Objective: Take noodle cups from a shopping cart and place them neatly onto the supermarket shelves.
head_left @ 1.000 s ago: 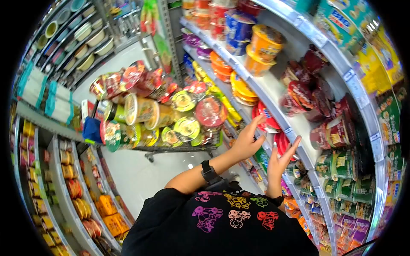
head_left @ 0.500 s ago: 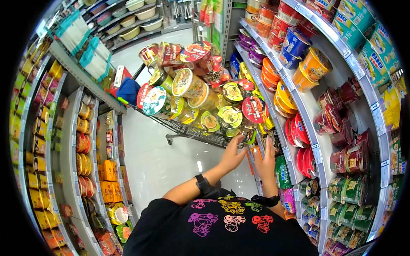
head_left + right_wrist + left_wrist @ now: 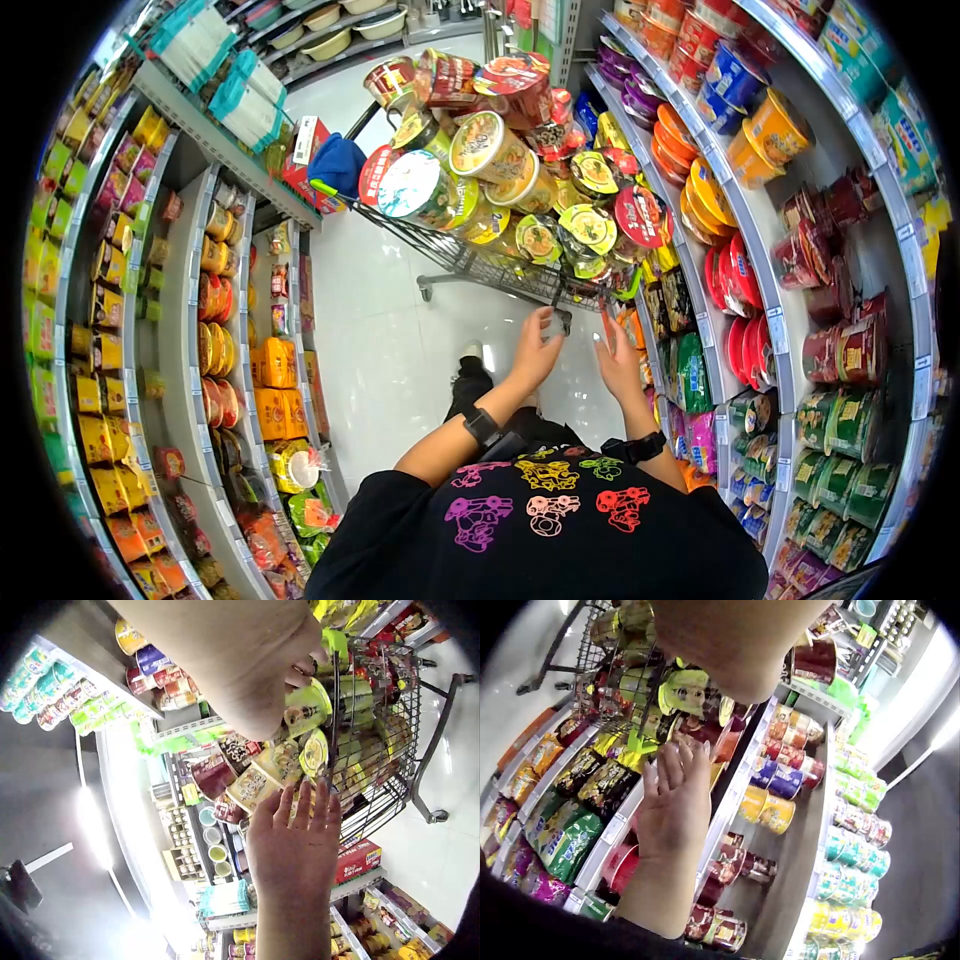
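Note:
A wire shopping cart (image 3: 455, 258) stands ahead, heaped with instant noodle cups and bowls. My left hand (image 3: 538, 348) is in front of the cart's near edge, fingers loosely bent and holding nothing. Beside it, my right hand (image 3: 618, 362) reaches forward with straight fingers, palm turned toward the left hand. Among the heap are a yellow-lidded noodle tub (image 3: 487, 145), a red-lidded bowl (image 3: 642, 217) and a green-lidded bowl (image 3: 587, 230). The left wrist view shows the right hand (image 3: 676, 799) with extended fingers; in the right wrist view the left hand (image 3: 296, 851) has its fingers spread slightly.
Shelves of stacked noodle bowls run along the right, with red bowls (image 3: 752, 350) and orange tubs (image 3: 768, 137) among them. Packaged goods (image 3: 280, 415) fill the left shelves. A blue cloth item (image 3: 337, 165) hangs at the cart's left corner. Pale floor (image 3: 380, 345) lies between.
Both hands have come away from beside the red bowls on the right shelf to the cart's near edge. The head view has turned, and the cart appears farther right in it.

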### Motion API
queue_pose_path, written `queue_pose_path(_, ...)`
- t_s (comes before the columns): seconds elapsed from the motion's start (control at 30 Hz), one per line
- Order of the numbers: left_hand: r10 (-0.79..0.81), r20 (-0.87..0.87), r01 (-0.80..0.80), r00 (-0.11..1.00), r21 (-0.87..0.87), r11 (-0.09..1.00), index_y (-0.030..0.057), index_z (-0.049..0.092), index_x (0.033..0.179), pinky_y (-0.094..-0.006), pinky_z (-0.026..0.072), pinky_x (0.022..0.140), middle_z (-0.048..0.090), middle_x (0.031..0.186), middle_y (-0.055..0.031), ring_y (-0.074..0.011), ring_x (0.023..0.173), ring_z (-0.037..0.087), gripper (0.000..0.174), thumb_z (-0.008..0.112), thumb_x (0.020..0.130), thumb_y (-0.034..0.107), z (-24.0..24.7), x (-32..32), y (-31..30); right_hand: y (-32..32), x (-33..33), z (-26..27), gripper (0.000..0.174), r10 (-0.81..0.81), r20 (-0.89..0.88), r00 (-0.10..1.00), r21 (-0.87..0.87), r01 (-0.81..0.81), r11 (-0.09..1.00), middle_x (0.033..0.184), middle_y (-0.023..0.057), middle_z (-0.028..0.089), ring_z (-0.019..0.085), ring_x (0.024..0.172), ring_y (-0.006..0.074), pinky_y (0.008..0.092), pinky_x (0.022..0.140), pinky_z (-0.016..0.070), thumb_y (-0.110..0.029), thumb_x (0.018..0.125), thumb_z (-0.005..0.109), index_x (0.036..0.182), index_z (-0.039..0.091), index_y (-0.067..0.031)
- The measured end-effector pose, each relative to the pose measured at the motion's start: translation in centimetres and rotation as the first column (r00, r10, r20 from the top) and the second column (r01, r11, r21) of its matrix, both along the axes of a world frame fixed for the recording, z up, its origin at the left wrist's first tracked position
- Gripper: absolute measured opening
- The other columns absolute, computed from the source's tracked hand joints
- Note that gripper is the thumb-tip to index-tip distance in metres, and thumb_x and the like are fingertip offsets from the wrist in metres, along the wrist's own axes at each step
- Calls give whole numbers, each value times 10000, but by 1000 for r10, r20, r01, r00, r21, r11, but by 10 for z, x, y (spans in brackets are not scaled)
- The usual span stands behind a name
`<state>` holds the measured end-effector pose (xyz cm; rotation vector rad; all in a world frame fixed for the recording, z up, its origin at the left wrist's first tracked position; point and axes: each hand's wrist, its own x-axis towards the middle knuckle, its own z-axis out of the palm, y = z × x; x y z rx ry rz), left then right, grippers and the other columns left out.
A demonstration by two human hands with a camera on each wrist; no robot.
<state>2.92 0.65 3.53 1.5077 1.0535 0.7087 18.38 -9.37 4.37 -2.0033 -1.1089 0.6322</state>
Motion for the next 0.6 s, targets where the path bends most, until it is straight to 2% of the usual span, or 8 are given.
queue_pose_path(0.1,178,211,-179,961,-17,984,33,475,1230,-300,468,832,543,1191,-113,-200,1095,550,412,536,823,11,10,-20,31,38,-11,8,511,50,1,999,88,-50,995,1247,220,548,519,1170,352,399,982,401,-229,856,614,1296,461,-18)
queue_pose_path(0.13,254,269,-262,929,-7,965,36,489,1197,-276,453,819,563,1089,-84,-169,1045,551,378,502,824,-24,17,-27,41,53,-17,9,500,68,3,998,142,-68,988,1228,215,563,533,1155,348,397,971,411,-227,850,623,1282,477,-23)
queue_pose_path(0.27,435,358,-500,826,109,859,39,493,1136,-279,443,830,539,1057,-75,-157,995,540,282,468,861,-13,28,-73,102,120,-50,40,441,146,76,986,157,-156,975,1141,195,614,592,1068,322,368,925,447,-194,811,648,1211,541,-40)
queue_pose_path(0.3,494,367,-556,788,79,828,42,489,1137,-281,438,835,537,1070,-73,-157,1002,537,262,457,879,14,23,-88,123,139,-59,36,453,160,49,986,171,-166,971,1153,192,606,581,1082,319,370,932,440,-178,797,656,1208,538,-29)
queue_pose_path(0.37,605,378,-656,701,11,754,47,482,1139,-284,428,847,532,1098,-70,-157,1015,531,230,435,915,67,6,-115,164,176,-82,40,487,178,142,974,196,-203,959,1173,195,589,564,1101,322,373,940,429,-180,783,673,1218,523,-21)
queue_pose_path(0.47,646,435,-657,627,-150,739,62,473,1172,-301,406,880,532,1135,-61,-163,1040,519,258,382,963,181,22,-152,214,228,-117,54,662,217,193,957,245,-261,934,1226,225,534,519,1126,357,398,967,401,-201,757,706,1314,411,1)
queue_pose_path(0.57,626,383,-618,679,-161,770,68,475,1185,-323,395,898,535,1174,-60,-172,1086,509,301,352,975,245,11,-173,260,274,-139,59,841,223,216,951,239,-273,932,1287,244,479,451,1203,379,413,1013,367,-248,741,751,1392,283,7)
queue_pose_path(0.6,559,377,-539,738,-168,825,64,458,1248,-353,379,931,532,1229,-83,-192,1147,493,376,330,988,305,12,-179,272,285,-144,62,862,216,220,951,240,-268,933,1301,245,467,442,1215,379,417,1019,361,-252,736,758,1397,270,9)
